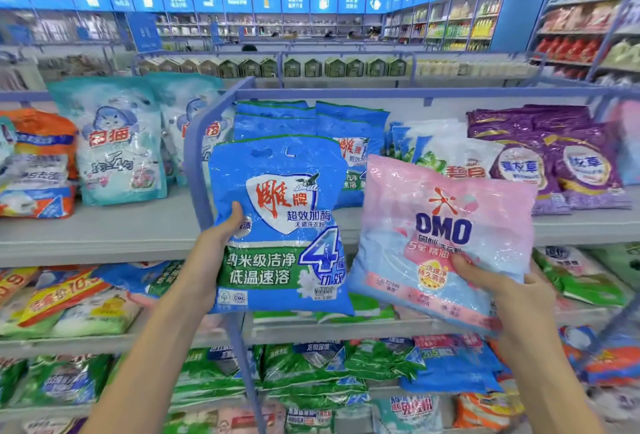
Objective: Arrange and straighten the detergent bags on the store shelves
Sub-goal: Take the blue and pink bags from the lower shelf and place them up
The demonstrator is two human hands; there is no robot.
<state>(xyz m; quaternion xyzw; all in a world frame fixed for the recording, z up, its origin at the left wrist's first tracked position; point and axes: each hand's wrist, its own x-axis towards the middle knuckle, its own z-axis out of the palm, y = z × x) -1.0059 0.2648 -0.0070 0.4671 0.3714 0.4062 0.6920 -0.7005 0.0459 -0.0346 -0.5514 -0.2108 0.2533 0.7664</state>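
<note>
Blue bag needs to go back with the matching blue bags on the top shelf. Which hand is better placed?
Left. The left hand already holds the blue bag upright, directly in front of the matching stack. The right hand is occupied with the pink bag, further right.

Blue bag point(280, 225) in left hand point(218, 239), pink bag point(446, 236) in right hand point(512, 291)

Pink bag point(446, 236) reads "OMO"; blue bag point(280, 225), "4".
</note>
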